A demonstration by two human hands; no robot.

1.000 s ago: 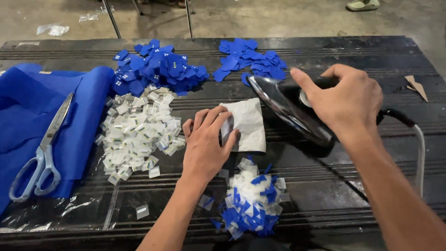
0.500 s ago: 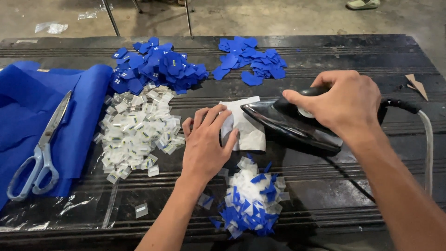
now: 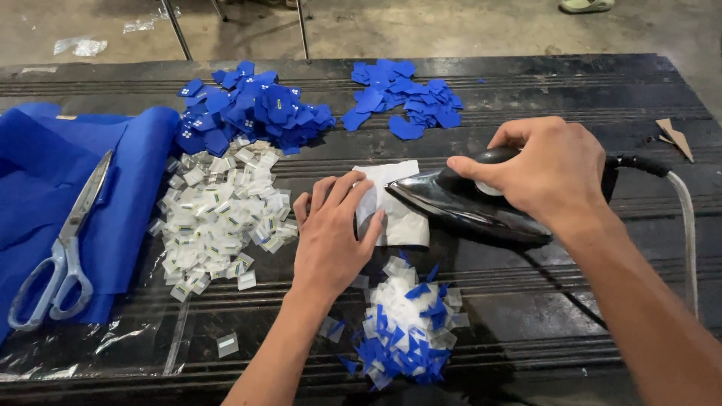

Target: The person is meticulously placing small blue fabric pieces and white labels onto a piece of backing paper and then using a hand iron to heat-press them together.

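Note:
My right hand (image 3: 553, 173) grips the handle of a black clothes iron (image 3: 466, 203), whose tip rests flat on a white sheet of paper (image 3: 398, 218) lying on the dark table (image 3: 541, 83). My left hand (image 3: 331, 233) lies flat with spread fingers on the left edge of that paper, holding it down. Whatever is under the paper is hidden.
A pile of small white labels (image 3: 222, 214) lies left of my left hand. Two heaps of blue fabric patches (image 3: 252, 109) (image 3: 402, 98) sit at the back. Mixed blue and white scraps (image 3: 406, 327) lie near the front. Scissors (image 3: 64, 248) rest on blue cloth (image 3: 45, 165). The iron's cord (image 3: 684, 218) runs right.
The iron has come down from a raised, tilted position and moved left, so it now lies flat on the paper. My left hand has stayed in place.

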